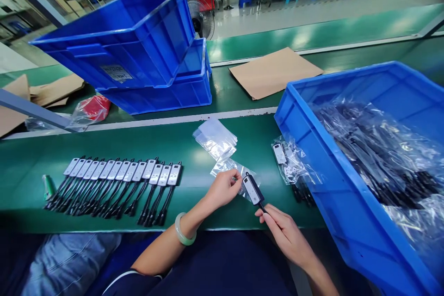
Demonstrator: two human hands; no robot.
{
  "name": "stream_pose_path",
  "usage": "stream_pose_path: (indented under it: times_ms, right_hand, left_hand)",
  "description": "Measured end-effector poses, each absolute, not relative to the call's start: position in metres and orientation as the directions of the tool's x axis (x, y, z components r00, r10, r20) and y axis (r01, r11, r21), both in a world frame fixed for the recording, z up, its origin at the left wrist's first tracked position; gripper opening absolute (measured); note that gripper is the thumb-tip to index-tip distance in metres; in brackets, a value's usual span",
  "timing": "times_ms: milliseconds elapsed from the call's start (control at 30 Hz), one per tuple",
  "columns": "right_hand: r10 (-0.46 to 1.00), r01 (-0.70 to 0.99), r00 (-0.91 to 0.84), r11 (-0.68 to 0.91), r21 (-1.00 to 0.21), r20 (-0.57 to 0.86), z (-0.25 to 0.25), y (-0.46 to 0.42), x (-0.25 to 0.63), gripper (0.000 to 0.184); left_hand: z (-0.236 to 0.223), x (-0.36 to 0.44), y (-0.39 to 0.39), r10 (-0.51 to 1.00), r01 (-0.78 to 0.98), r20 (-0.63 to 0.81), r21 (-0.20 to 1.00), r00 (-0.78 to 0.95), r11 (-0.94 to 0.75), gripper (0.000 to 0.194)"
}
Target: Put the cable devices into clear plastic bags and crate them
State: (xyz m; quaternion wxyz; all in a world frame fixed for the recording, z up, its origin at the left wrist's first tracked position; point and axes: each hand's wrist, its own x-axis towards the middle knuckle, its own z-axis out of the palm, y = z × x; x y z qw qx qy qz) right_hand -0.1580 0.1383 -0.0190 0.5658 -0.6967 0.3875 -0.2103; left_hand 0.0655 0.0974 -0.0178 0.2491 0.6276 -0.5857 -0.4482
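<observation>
My right hand (282, 227) is closed on the cable end of a small black adapter (253, 189) with a white label, holding it over the green table edge. My left hand (224, 188) pinches the mouth of a clear plastic bag (231, 166), right beside the adapter's top. A row of several identical adapters (121, 182) with their black cables lies to the left. A stack of empty clear bags (215, 138) rests just beyond my hands. A jade bangle sits on my left wrist.
A large blue bin (347, 166) at right holds many bagged adapters; a few bagged ones (291, 162) lie against its wall. Two stacked blue bins (145, 51) stand at the back left. Cardboard sheets (274, 71) and a red-filled bag (92, 108) lie beyond.
</observation>
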Motion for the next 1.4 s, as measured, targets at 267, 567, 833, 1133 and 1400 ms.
stream_pose_path:
  times_ms: [267, 567, 833, 1133, 1400]
  right_hand:
    - [-0.765, -0.391, 0.619, -0.104, -0.914, -0.178, -0.025, 0.138, -0.155, 0.034]
    - [-0.866, -0.358, 0.441, 0.069, -0.931, -0.234, -0.037, 0.129, -0.133, 0.035]
    - [-0.934, -0.431, 0.279, 0.085, -0.898, -0.222, -0.050, 0.129, -0.127, 0.058]
    - [-0.836, -0.389, 0.529, -0.086, -0.917, -0.145, -0.040, 0.116, -0.127, 0.027]
    - [-0.811, -0.503, 0.585, -0.373, -0.780, 0.011, -0.038, 0.122, -0.129, 0.028]
  left_hand:
    - [-0.008, 0.056, 0.107, -0.991, -0.702, 0.014, 0.705, -0.130, 0.102, 0.015]
    - [0.004, 0.048, 0.117, -0.954, -0.686, 0.104, 0.673, -0.281, 0.276, 0.014]
    - [0.007, 0.039, 0.128, -0.935, -0.644, 0.091, 0.702, -0.343, 0.305, 0.016]
    - [0.020, 0.039, 0.135, -0.885, -0.558, 0.106, 0.740, -0.454, 0.375, 0.015]
    - [0.024, 0.100, 0.083, -0.816, -0.649, -0.096, 0.662, -0.570, 0.375, 0.023]
